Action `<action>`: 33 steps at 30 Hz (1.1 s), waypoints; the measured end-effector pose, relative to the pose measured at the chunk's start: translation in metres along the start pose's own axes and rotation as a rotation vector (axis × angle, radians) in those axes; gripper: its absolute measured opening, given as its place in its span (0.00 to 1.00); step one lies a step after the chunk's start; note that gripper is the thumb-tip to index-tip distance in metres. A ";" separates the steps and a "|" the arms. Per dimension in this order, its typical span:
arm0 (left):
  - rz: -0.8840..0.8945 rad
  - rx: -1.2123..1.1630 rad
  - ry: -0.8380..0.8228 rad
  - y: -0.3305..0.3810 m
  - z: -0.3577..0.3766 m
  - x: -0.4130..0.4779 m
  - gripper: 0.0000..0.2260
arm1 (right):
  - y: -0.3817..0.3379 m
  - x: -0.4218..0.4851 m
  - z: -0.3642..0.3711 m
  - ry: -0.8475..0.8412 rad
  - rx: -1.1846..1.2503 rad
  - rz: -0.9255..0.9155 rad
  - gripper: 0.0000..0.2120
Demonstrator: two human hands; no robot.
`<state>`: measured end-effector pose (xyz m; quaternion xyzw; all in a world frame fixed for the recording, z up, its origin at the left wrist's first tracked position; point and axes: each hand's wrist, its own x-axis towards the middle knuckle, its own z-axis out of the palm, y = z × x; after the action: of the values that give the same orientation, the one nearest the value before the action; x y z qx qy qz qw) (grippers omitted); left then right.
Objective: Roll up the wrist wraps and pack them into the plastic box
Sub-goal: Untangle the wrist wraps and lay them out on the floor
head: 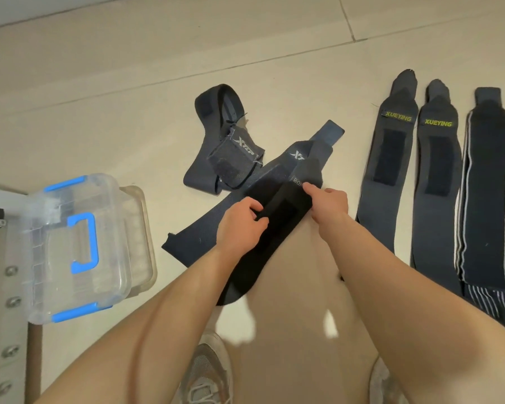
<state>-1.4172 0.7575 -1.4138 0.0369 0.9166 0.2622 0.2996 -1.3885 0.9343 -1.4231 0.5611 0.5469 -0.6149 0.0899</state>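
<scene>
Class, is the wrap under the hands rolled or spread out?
Spread out: the wrap lies long and flat, no coil, with the left hand and right hand pinching it.

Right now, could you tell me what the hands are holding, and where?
The black wrist wrap: the left hand grips its middle, the right hand pinches nearer its label.

- beige tiled floor (129, 83), thin grout lines.
- clear plastic box (79, 246) with blue clasps, well left of the left hand (239, 225).
- long grey wrap (199, 237) slantwise under both hands, a black wrap (280, 217) across it.
- folded wrap (225, 141) just beyond them.
- row of flat wraps (438, 199) right of the right hand (330, 204), two marked xueying.
</scene>
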 end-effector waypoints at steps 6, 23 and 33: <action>-0.005 -0.078 -0.247 0.000 -0.006 -0.013 0.09 | 0.000 -0.026 -0.012 -0.171 0.257 -0.081 0.13; 0.024 -0.332 0.098 0.064 -0.046 -0.032 0.19 | -0.012 -0.094 -0.048 -0.479 0.329 -0.156 0.20; 0.148 -0.381 -0.221 0.074 -0.041 0.017 0.26 | -0.010 -0.063 -0.053 -0.431 0.388 0.022 0.20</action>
<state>-1.4609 0.8063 -1.3571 0.0751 0.8068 0.4463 0.3799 -1.3423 0.9479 -1.3554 0.4301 0.3810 -0.8121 0.1016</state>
